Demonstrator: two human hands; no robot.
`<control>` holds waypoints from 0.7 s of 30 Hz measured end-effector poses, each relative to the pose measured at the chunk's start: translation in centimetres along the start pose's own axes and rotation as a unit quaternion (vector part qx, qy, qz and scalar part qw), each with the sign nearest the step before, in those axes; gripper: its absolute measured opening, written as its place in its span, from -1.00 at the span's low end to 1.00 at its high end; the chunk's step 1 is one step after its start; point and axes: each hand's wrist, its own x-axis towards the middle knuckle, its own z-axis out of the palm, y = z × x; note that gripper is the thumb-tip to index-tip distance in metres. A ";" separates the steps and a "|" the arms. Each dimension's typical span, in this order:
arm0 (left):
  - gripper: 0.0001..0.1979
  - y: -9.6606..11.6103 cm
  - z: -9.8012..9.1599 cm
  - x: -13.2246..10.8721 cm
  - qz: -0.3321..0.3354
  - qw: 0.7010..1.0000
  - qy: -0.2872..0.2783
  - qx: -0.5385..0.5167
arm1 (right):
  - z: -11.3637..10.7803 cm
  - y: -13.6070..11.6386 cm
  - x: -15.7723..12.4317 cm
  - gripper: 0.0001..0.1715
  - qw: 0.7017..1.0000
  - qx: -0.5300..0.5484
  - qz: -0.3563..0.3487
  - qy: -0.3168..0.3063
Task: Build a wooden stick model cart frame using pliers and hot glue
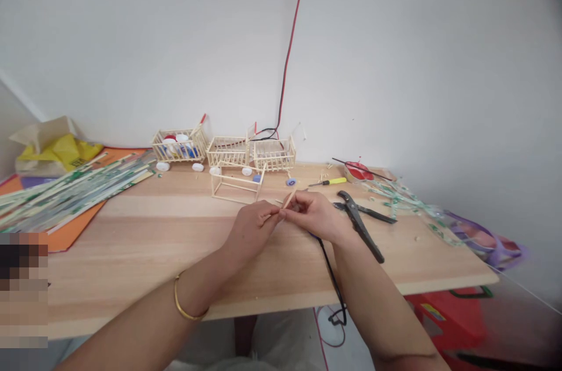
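Both hands meet over the middle of the wooden table [144, 242]. My left hand [251, 229] and my right hand [312, 214] pinch a thin wooden stick [288, 199] between their fingertips; its free end points up and to the right. An open stick frame [237, 182] stands just beyond the hands. Behind it, along the wall, stand three small stick carts: one at the left [179, 146] with coloured caps inside, one in the middle [228, 153] and one at the right [274, 155].
Black pliers [360, 222] lie right of my right hand, with a yellow-handled screwdriver [328, 182] and a red tape roll [359, 172] beyond. A bundle of wrapped sticks [74, 191] lies on orange paper at the left. A red-black cable [290, 49] hangs down the wall.
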 end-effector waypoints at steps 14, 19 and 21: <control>-0.83 0.3 0.1 0.3 -0.152 0.977 -0.073 -0.133 | 0.0 -0.8 -0.1 -0.79 1.000 0.012 0.009 0.004; -0.78 -0.1 -0.1 0.7 -0.220 0.918 -0.038 -0.328 | 0.1 -1.0 -0.1 -0.73 0.997 0.066 -0.024 -0.012; -0.77 -0.1 -0.4 0.9 -0.232 0.882 -0.014 -0.409 | 0.1 -1.2 -0.2 -0.62 0.995 0.047 -0.085 -0.014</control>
